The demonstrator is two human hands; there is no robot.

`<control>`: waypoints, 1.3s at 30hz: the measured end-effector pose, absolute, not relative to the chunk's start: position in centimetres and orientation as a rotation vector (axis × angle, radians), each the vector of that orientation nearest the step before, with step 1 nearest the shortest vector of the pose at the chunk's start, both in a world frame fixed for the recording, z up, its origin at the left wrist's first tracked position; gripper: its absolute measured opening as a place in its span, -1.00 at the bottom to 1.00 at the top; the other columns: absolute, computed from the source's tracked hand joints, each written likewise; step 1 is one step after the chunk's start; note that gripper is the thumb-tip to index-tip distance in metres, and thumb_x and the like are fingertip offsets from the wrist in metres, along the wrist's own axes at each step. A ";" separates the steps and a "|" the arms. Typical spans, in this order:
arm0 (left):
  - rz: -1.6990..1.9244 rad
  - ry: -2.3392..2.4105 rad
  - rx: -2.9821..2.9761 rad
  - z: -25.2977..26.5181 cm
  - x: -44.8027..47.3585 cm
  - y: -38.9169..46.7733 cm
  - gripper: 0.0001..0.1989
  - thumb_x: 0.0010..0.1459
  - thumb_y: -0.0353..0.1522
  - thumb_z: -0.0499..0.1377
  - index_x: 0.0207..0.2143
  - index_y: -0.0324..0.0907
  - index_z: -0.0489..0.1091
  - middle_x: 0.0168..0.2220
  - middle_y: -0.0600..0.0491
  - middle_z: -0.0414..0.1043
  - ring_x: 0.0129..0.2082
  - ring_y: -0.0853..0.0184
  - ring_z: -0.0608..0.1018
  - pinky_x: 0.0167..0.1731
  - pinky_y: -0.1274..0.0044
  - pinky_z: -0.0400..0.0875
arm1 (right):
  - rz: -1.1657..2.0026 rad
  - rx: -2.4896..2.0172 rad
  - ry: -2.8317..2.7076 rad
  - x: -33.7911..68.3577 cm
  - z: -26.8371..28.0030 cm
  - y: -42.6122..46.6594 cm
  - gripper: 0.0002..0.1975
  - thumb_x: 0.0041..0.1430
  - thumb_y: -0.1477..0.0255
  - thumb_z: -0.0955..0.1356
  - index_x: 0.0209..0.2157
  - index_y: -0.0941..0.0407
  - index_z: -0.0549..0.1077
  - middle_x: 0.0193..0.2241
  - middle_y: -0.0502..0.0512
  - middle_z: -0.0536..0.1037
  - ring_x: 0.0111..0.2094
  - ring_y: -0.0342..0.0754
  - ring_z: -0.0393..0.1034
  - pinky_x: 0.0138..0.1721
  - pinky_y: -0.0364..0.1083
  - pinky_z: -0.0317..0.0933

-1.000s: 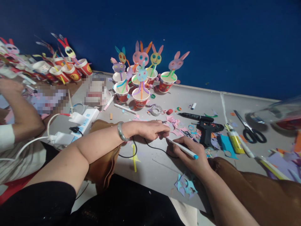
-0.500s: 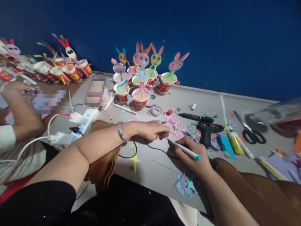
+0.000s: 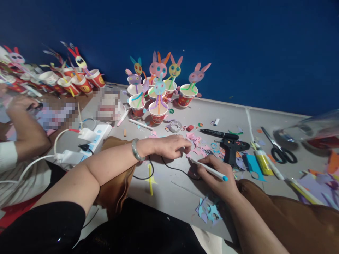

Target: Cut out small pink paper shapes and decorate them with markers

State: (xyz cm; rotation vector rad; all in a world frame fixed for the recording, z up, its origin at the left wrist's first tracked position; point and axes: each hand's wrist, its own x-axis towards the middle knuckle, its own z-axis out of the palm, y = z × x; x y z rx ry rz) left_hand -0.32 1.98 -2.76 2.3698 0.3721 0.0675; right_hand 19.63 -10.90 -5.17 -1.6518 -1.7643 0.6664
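In my right hand [image 3: 219, 176] is a white marker pen [image 3: 210, 170] with a light-blue end, held like a pencil. Its tip points left toward the fingertips of my left hand [image 3: 172, 146]. That hand, with a bangle [image 3: 136, 149] on its wrist, has its fingers bent down together; anything between them is too small or hidden to make out. Pink paper scraps [image 3: 194, 139] lie just beyond the fingertips. Under the hands runs a black cable [image 3: 177, 168]. Blue cut-out paper scraps [image 3: 208, 211] lie nearer to me.
Paper cups [image 3: 158, 112] with rabbit-faced figures stand at the back. Right lie a glue gun [image 3: 230, 153], a black marker [image 3: 218, 134], scissors [image 3: 280, 150] and a yellow tube [image 3: 263, 162]. Left are a power strip [image 3: 97, 139] and another person's arm [image 3: 29, 123]. A tape roll [image 3: 174, 126] lies midway.
The view has shifted slightly. My left fingertips have lifted and bent a little; the marker stays in my right hand, nearly in place. The other person's arm at left has moved slightly.
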 end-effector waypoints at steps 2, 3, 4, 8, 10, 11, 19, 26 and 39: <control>0.126 0.391 2.432 -2.9 -0.3 2.0 -0.78 0.02 -0.59 0.05 -0.30 -0.17 0.32 -0.24 0.00 0.45 -0.16 0.28 0.42 -0.05 0.44 0.26 | 0.679 -1.662 -1.709 19.6 -4.9 -10.9 -0.91 0.07 0.38 0.31 -0.49 0.06 0.37 -0.66 -0.06 0.50 -0.67 -0.14 0.32 -0.60 -0.17 0.18; 0.136 0.391 2.471 -3.0 -0.2 1.9 -0.80 0.04 -0.58 0.06 -0.30 -0.18 0.34 -0.24 -0.01 0.46 -0.15 0.27 0.44 -0.04 0.43 0.25 | 0.679 -1.667 -1.683 19.7 -4.8 -10.9 -0.91 0.07 0.38 0.32 -0.49 0.05 0.37 -0.67 -0.07 0.51 -0.67 -0.14 0.32 -0.61 -0.17 0.18; 0.136 0.386 2.510 -3.1 -0.2 1.9 -0.82 0.07 -0.56 0.06 -0.29 -0.19 0.36 -0.23 -0.02 0.46 -0.14 0.26 0.44 -0.03 0.42 0.25 | 0.674 -1.670 -1.662 19.7 -4.6 -10.9 -0.91 0.06 0.37 0.32 -0.49 0.05 0.36 -0.67 -0.07 0.51 -0.68 -0.14 0.32 -0.62 -0.17 0.18; 0.094 0.404 2.624 -3.3 -0.1 1.3 -0.87 0.17 -0.46 0.07 -0.26 -0.20 0.41 -0.22 -0.04 0.47 -0.14 0.24 0.46 -0.07 0.40 0.23 | 0.659 -1.668 -1.637 19.6 -4.5 -10.9 -0.90 0.04 0.38 0.33 -0.51 0.05 0.35 -0.68 -0.06 0.51 -0.69 -0.14 0.32 -0.63 -0.17 0.18; 0.061 0.441 2.648 -3.2 -0.1 1.0 -0.87 0.19 -0.44 0.08 -0.27 -0.22 0.42 -0.24 -0.04 0.47 -0.16 0.24 0.46 -0.11 0.40 0.22 | 0.658 -1.675 -1.642 19.6 -4.8 -10.9 -0.89 0.05 0.37 0.33 -0.51 0.05 0.35 -0.69 -0.07 0.49 -0.70 -0.14 0.31 -0.64 -0.17 0.17; 0.041 0.445 2.656 -3.1 0.0 0.9 -0.87 0.19 -0.43 0.08 -0.28 -0.22 0.43 -0.24 -0.04 0.47 -0.16 0.24 0.46 -0.12 0.39 0.21 | 0.648 -1.684 -1.638 19.7 -4.9 -10.9 -0.89 0.06 0.37 0.33 -0.51 0.05 0.36 -0.69 -0.07 0.49 -0.69 -0.14 0.31 -0.64 -0.17 0.17; 0.044 0.210 2.760 -2.8 -0.4 0.5 -0.81 0.23 -0.34 0.10 -0.38 -0.15 0.49 -0.35 -0.01 0.40 -0.28 0.27 0.41 -0.31 0.41 0.13 | 0.523 -1.706 -1.536 20.2 -5.9 -10.9 -0.76 0.27 0.26 0.30 -0.13 0.09 0.45 -0.55 0.00 0.56 -0.57 -0.08 0.45 -0.49 -0.13 0.31; -0.002 0.232 2.805 -3.1 -0.5 0.3 -0.83 0.22 -0.31 0.11 -0.32 -0.14 0.49 -0.33 0.00 0.38 -0.28 0.27 0.39 -0.29 0.40 0.12 | 0.324 -1.549 -1.939 20.3 -7.0 -10.3 -0.80 0.32 0.34 0.25 -0.14 0.06 0.47 -0.24 0.14 0.64 -0.20 0.08 0.53 -0.10 0.07 0.33; 0.033 0.381 2.797 -3.8 -0.6 0.9 -0.79 0.27 -0.31 0.06 -0.26 -0.12 0.50 -0.29 -0.01 0.39 -0.25 0.25 0.39 -0.19 0.38 0.13 | 0.484 -1.516 -1.970 19.8 -6.5 -10.4 -0.84 0.32 0.38 0.24 -0.19 0.04 0.45 -0.31 0.10 0.65 -0.25 0.05 0.53 -0.15 0.04 0.34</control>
